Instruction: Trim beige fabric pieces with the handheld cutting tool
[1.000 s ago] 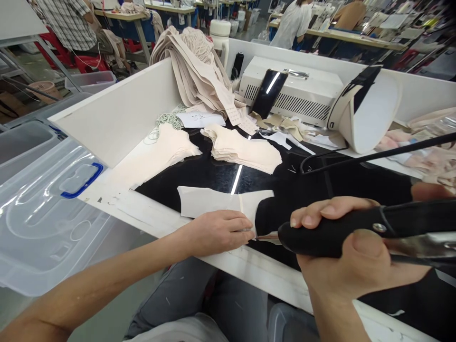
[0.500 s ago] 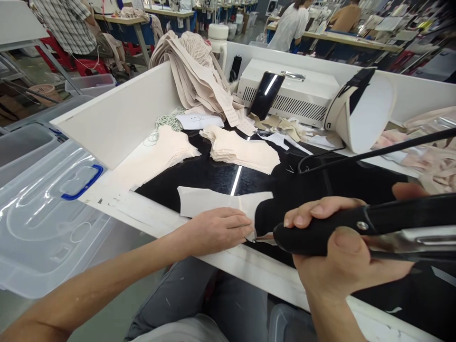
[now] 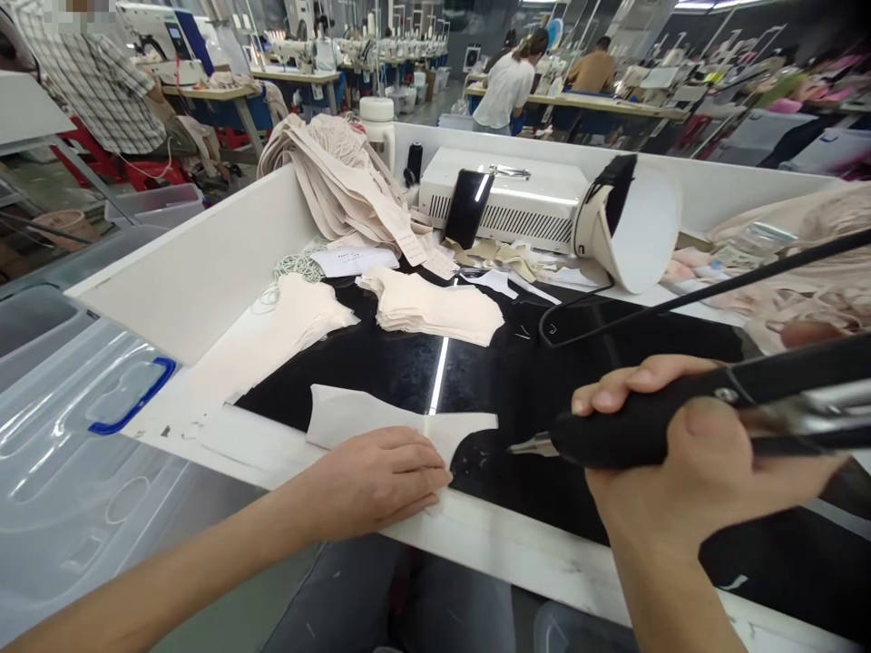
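Observation:
My left hand (image 3: 377,481) lies flat with fingers stretched out, pressing the near edge of a pale fabric piece (image 3: 354,415) on the black glossy work surface (image 3: 544,381). My right hand (image 3: 687,453) is closed round the black handle of a corded tool (image 3: 632,428). The tool's metal tip (image 3: 527,445) points left, a short way right of the fabric piece and apart from it. A stack of similar cream pieces (image 3: 432,308) lies further back, and another pale piece (image 3: 299,313) lies to its left.
A white machine box (image 3: 510,204), a dark phone (image 3: 468,207) and a white cone-shaped lamp (image 3: 632,227) stand at the back. A heap of beige garments (image 3: 340,177) sits back left. A clear plastic bin lid (image 3: 82,426) is on my left. People work at distant tables.
The tool tip has drawn back to the right, away from the fabric edge where it was touching. My left hand stays on the fabric. My head has tilted up a little.

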A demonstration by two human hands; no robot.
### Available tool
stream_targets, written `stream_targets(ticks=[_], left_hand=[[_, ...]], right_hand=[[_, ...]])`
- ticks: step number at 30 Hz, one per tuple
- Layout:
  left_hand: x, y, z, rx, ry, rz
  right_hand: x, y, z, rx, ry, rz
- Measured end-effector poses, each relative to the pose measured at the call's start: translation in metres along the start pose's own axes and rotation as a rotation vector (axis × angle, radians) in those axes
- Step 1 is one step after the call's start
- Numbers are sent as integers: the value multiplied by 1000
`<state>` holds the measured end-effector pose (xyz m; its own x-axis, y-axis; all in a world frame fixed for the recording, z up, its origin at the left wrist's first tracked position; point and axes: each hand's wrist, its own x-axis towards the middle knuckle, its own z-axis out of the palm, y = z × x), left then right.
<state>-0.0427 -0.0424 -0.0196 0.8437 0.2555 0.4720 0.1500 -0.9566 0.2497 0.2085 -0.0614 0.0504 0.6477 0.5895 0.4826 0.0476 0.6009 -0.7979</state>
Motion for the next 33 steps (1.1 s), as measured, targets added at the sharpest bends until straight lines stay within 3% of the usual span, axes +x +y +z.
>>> stream_targets(ticks=[3, 10, 15, 33], left_hand=[[19, -4, 9, 77, 44, -25], [57, -15, 35, 226, 88, -81], [56, -17, 39, 262, 8, -99], [51, -15, 41, 206, 25, -142]], right_hand=[[14, 16, 1, 18, 59, -121], [17, 36, 5, 52, -16, -151], [13, 43, 3, 55, -46, -118], [10, 52, 5, 65, -108, -157]])
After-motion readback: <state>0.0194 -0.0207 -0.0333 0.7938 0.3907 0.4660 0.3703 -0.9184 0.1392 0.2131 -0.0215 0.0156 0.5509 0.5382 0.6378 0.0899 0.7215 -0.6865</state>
